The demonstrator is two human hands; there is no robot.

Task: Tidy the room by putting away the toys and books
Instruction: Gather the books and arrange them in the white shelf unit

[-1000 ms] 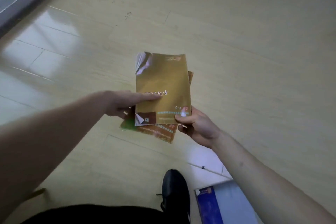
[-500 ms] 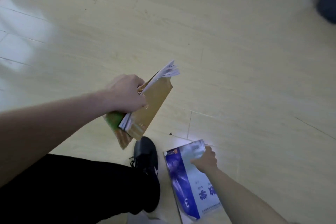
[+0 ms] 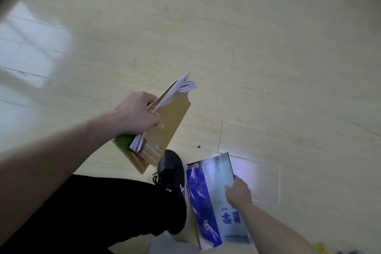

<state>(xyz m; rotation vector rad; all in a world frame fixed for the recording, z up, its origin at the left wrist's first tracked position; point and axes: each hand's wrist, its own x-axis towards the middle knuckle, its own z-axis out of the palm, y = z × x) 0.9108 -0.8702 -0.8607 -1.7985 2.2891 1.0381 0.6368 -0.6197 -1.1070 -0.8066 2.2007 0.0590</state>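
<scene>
My left hand (image 3: 137,112) grips a small stack of thin books above the floor: a gold-covered book (image 3: 168,123) on top, its white pages fanning out at the far end, and a green and orange book (image 3: 128,150) under it. A blue and white book (image 3: 214,202) lies flat on the floor by my foot. My right hand (image 3: 238,192) rests on its right edge, fingers curled at the edge; whether they pinch it is hard to tell.
My black shoe (image 3: 171,173) and black trouser leg (image 3: 92,210) are just left of the blue book. Pale wooden floor (image 3: 247,57) spreads all around. A small yellow object (image 3: 319,247) shows at the bottom right corner.
My right hand let go of the gold book and went down to the blue book on the floor. My left hand now carries the stack alone, tilted on edge.
</scene>
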